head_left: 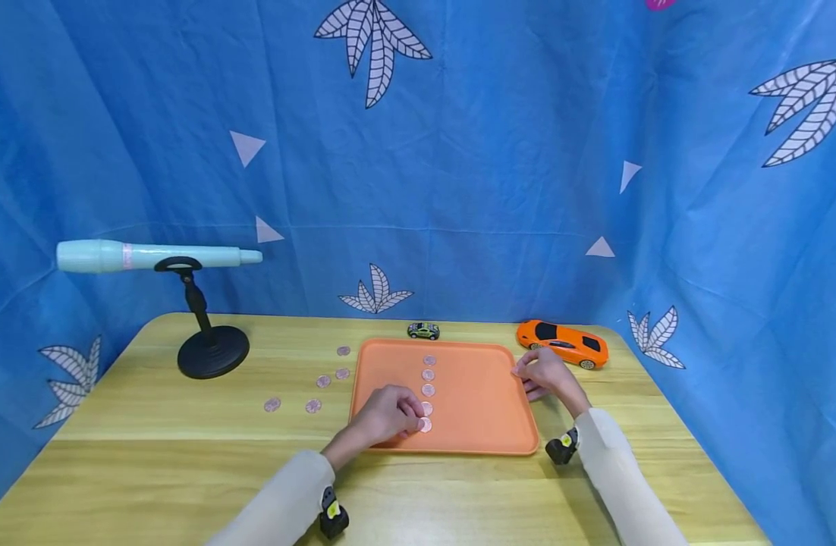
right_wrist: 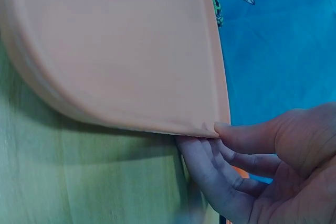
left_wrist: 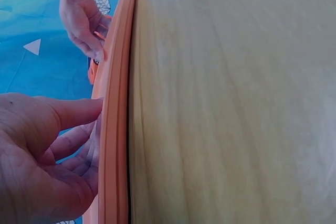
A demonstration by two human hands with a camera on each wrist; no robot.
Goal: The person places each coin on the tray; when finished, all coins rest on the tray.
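An orange tray (head_left: 479,394) lies on the table, with several coins (head_left: 428,390) in a column across its middle. My left hand (head_left: 388,413) reaches over the tray's near left part. Its thumb and forefinger pinch the nearest coin (head_left: 425,425) of the column, close to the tray floor. In the left wrist view, the tray rim (left_wrist: 113,129) hides that coin and the fingertips. At the tray's right side, my right hand (head_left: 546,373) grips the rim. The right wrist view shows the thumb on top of the edge and the fingers (right_wrist: 202,166) underneath.
Several more coins (head_left: 313,406) lie on the table left of the tray. Behind it stands a small green toy car (head_left: 423,331); an orange toy car (head_left: 571,345) is just beyond my right hand. A light-blue toy microphone (head_left: 158,256) on a black stand (head_left: 213,351) is at back left.
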